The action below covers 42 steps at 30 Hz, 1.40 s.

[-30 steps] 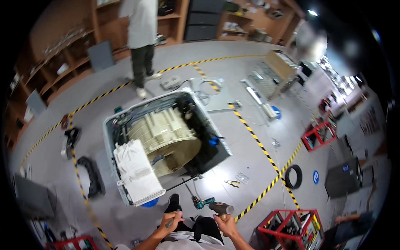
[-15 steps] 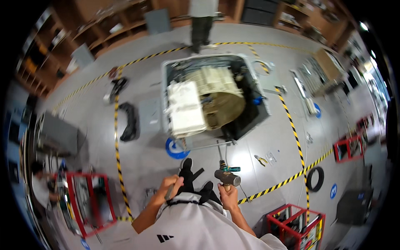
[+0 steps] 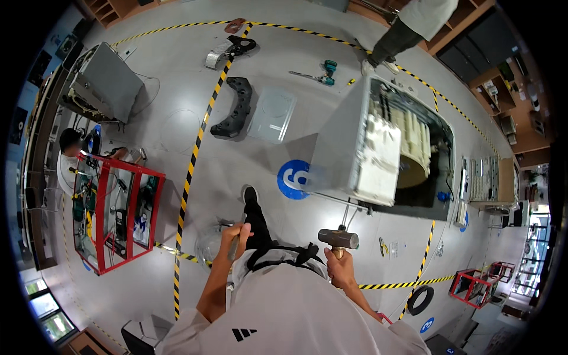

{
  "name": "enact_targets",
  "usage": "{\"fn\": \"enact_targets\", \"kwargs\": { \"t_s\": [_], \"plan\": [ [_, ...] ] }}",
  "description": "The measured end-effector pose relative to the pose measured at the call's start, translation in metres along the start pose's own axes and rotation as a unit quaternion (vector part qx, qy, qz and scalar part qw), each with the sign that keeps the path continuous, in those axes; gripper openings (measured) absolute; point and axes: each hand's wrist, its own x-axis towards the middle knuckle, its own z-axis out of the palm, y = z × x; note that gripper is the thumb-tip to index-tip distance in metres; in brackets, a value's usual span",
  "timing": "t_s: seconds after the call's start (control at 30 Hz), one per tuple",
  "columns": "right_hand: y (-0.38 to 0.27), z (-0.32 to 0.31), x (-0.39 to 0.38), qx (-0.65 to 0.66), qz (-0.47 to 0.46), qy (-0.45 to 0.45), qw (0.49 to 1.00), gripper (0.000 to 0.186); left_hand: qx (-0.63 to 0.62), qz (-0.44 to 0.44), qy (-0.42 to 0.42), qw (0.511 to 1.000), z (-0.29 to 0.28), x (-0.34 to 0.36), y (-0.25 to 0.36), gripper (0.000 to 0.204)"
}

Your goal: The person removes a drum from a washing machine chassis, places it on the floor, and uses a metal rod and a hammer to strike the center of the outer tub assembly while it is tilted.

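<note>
My right hand [image 3: 339, 267] grips the wooden handle of a hammer [image 3: 338, 239], its dark, blocky metal head up. My left hand [image 3: 232, 238] is closed round a short, slim grey metal tool [image 3: 234, 247]; its exact kind is hard to make out. Ahead and to the right stands an opened washing machine [image 3: 337, 142], apart from both hands. A pale block [image 3: 378, 160] and a cream drum tub [image 3: 414, 142] show inside its grey casing. Pliers [image 3: 384, 247] with yellow and black handles lie on the floor right of the hammer.
On the floor are a cordless drill [image 3: 328, 72], a flat grey panel [image 3: 272, 115] and a curved black part [image 3: 234, 107]. A red tool cart [image 3: 133, 168] stands left, with a person [image 3: 66, 163] behind it. Another person [image 3: 408, 32] stands beyond the machine. A black ring [image 3: 420, 300] lies right.
My view has swung left, so the washing machine now sits farther right and the red cart shows more fully. Both hands keep hold of their tools.
</note>
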Motion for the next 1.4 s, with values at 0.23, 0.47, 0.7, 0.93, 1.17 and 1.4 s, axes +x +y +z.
{"fn": "enact_targets", "kwargs": {
  "t_s": [0.23,0.47,0.7,0.93,1.17,1.4],
  "plan": [
    [-0.102,0.106,0.045,0.076,0.087,-0.043,0.992,0.031,0.023,0.003,0.126,0.992,-0.13,0.064,-0.016,0.038],
    [-0.172,0.144,0.086,0.089,0.089,-0.035,0.991,0.03,-0.014,-0.061,0.151,0.987,-0.171,0.14,-0.015,0.047],
    [-0.229,0.149,0.137,0.135,0.077,-0.009,0.988,0.03,-0.038,-0.085,0.095,0.991,-0.162,0.24,0.001,0.048],
    [-0.283,0.116,0.229,0.187,0.053,0.002,0.981,0.028,0.008,-0.053,0.053,0.997,-0.125,0.371,0.013,0.049],
    [-0.363,0.062,0.304,0.119,0.007,0.027,0.992,0.031,0.046,-0.045,-0.035,0.997,-0.043,0.517,0.08,0.048],
    [-0.411,0.014,0.327,0.083,0.011,0.088,0.993,0.034,0.07,-0.006,-0.166,0.984,0.057,0.657,0.112,0.047]
  ]
}}
